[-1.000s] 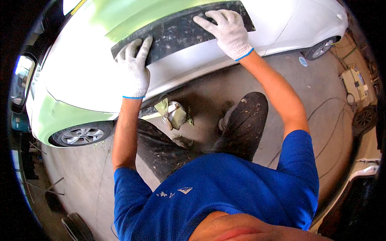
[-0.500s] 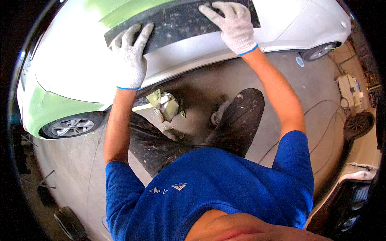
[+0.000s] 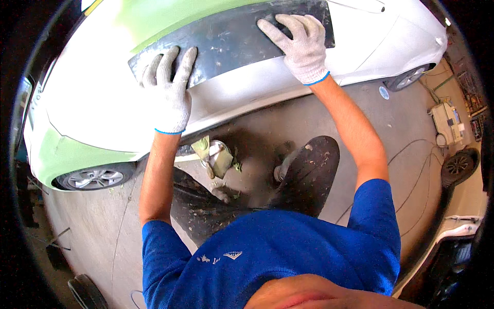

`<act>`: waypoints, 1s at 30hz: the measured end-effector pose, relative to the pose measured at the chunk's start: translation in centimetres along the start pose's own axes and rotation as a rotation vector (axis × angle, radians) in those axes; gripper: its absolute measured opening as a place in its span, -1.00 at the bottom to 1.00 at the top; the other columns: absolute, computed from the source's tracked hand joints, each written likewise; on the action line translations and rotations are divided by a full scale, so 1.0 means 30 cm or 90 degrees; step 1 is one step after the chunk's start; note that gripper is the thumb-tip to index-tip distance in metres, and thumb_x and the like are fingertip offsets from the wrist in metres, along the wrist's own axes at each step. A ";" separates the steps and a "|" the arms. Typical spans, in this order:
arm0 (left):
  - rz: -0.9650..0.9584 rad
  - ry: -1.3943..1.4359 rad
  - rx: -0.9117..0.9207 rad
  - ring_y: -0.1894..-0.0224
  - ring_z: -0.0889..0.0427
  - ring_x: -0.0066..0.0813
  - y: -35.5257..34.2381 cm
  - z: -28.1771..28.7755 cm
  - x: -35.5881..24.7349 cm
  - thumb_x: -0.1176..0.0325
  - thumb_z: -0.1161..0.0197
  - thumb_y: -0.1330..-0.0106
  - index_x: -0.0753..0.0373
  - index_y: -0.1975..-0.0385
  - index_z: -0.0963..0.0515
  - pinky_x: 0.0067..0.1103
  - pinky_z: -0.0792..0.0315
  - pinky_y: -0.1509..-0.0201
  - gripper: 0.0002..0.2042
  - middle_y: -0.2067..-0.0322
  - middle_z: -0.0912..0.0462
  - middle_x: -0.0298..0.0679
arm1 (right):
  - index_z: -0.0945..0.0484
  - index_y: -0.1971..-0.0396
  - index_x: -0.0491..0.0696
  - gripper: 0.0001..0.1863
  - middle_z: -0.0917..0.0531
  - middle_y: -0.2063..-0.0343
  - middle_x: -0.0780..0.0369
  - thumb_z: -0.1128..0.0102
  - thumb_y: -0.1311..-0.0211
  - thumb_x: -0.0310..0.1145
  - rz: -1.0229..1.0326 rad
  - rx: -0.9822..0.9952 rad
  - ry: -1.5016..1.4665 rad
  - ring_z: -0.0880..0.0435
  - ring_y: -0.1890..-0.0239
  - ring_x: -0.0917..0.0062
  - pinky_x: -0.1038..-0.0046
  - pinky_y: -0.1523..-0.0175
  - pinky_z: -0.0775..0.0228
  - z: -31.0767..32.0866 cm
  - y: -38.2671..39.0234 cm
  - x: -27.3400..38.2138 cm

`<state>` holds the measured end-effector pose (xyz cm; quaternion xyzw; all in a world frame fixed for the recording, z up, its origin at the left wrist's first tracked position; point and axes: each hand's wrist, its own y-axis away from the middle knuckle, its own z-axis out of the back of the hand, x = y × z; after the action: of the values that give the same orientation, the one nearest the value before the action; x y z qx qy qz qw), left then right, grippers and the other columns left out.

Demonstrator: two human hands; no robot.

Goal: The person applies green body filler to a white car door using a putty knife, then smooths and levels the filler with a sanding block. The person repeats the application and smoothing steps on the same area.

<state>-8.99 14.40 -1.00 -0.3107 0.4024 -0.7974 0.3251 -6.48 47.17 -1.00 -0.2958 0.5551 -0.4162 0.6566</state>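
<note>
A long, thin black sheet [image 3: 229, 49], scuffed and speckled with pale marks, lies against the side of a white car [image 3: 85, 98] with pale green patches. It bends a little along the curve of the panel. My left hand [image 3: 171, 95], in a whitish knit glove with a blue cuff, holds the sheet's left end, fingers spread over its face. Toward the other end, my right hand [image 3: 304, 51] wears the same kind of glove and presses the sheet with thumb and fingers apart. What lies behind the sheet is hidden.
Between my knees and the car stands a round container [image 3: 218, 157] with pale green pieces on it. The car's wheels [image 3: 95, 177] are at left and far right. Cables [image 3: 411, 177], a beige machine [image 3: 446, 123] and a loose wheel [image 3: 459, 166] lie at right; tyres [image 3: 86, 292] lie lower left.
The whole scene sits lower in the picture, showing more of the car's upper side. Both hands stay on the black sheet, whose left end has shifted slightly leftward and down in view.
</note>
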 end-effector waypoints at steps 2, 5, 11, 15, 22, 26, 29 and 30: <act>-0.006 -0.003 -0.017 -0.18 -0.52 -0.15 -0.007 -0.010 0.004 0.69 -0.19 0.00 -0.15 -0.23 -0.60 -0.23 -0.34 -0.32 -0.27 -0.16 -0.59 -0.25 | -0.55 -0.24 0.52 -0.29 -0.52 -0.03 0.42 -0.20 -0.01 -0.39 -0.004 -0.009 -0.002 -0.45 -0.06 0.46 0.19 -0.20 -0.34 -0.014 -0.006 -0.003; -0.012 0.005 -0.020 -0.18 -0.52 -0.15 -0.016 -0.011 0.019 0.69 -0.19 0.01 -0.15 -0.23 -0.60 -0.22 -0.34 -0.32 -0.27 -0.16 -0.59 -0.24 | -0.57 -0.22 0.50 -0.29 -0.54 -0.02 0.41 -0.20 -0.01 -0.42 -0.010 -0.016 -0.008 -0.47 -0.06 0.46 0.21 -0.22 -0.34 -0.017 -0.025 0.001; -0.001 -0.016 -0.013 -0.19 -0.52 -0.16 -0.014 0.002 0.023 0.68 -0.21 -0.02 -0.16 -0.24 -0.60 -0.21 -0.33 -0.33 -0.28 -0.16 -0.60 -0.26 | -0.62 -0.20 0.46 -0.29 -0.56 -0.01 0.40 -0.19 0.01 -0.47 -0.005 -0.026 -0.002 -0.49 -0.07 0.44 0.23 -0.26 -0.33 -0.011 -0.046 0.009; 0.001 -0.013 -0.010 -0.19 -0.52 -0.17 -0.013 0.004 0.021 0.68 -0.21 -0.03 -0.16 -0.24 -0.60 -0.21 -0.33 -0.33 -0.29 -0.16 -0.60 -0.26 | -0.62 -0.20 0.47 -0.29 -0.56 -0.02 0.40 -0.18 0.00 -0.48 -0.006 -0.016 -0.008 -0.47 -0.08 0.44 0.22 -0.25 -0.33 -0.015 -0.037 0.009; 0.003 -0.009 -0.025 -0.19 -0.52 -0.17 -0.020 -0.001 0.026 0.71 -0.18 0.00 -0.17 -0.23 -0.60 -0.22 -0.32 -0.34 -0.26 -0.16 -0.60 -0.27 | -0.53 -0.26 0.50 -0.25 -0.49 -0.03 0.39 -0.23 0.00 -0.46 -0.009 -0.005 -0.014 -0.44 -0.06 0.46 0.16 -0.23 -0.32 -0.015 -0.041 0.004; 0.005 0.004 -0.010 -0.19 -0.52 -0.17 -0.028 -0.001 0.023 0.70 -0.17 0.01 -0.16 -0.23 -0.60 -0.22 -0.33 -0.33 -0.26 -0.17 -0.59 -0.27 | -0.53 -0.26 0.49 -0.26 -0.50 -0.03 0.40 -0.21 -0.01 -0.43 0.007 -0.005 0.014 -0.44 -0.06 0.45 0.16 -0.24 -0.33 -0.024 -0.036 -0.007; 0.005 -0.002 -0.009 -0.19 -0.52 -0.17 -0.021 0.000 0.026 0.69 -0.18 0.01 -0.17 -0.23 -0.60 -0.22 -0.33 -0.33 -0.27 -0.17 -0.59 -0.27 | -0.53 -0.26 0.49 -0.27 -0.50 -0.03 0.40 -0.21 -0.03 -0.42 -0.006 0.001 -0.005 -0.44 -0.06 0.46 0.17 -0.24 -0.33 -0.015 -0.044 0.001; 0.004 -0.003 -0.012 -0.19 -0.52 -0.17 -0.021 -0.002 0.027 0.69 -0.18 0.01 -0.17 -0.23 -0.60 -0.22 -0.33 -0.33 -0.27 -0.17 -0.58 -0.28 | -0.53 -0.26 0.49 -0.28 -0.50 -0.03 0.41 -0.20 -0.03 -0.42 -0.009 0.003 -0.011 -0.44 -0.06 0.46 0.18 -0.24 -0.33 -0.014 -0.045 0.002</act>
<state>-9.69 14.09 -0.31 -0.3144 0.4100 -0.7917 0.3259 -7.17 46.49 0.04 -0.3019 0.5462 -0.4194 0.6593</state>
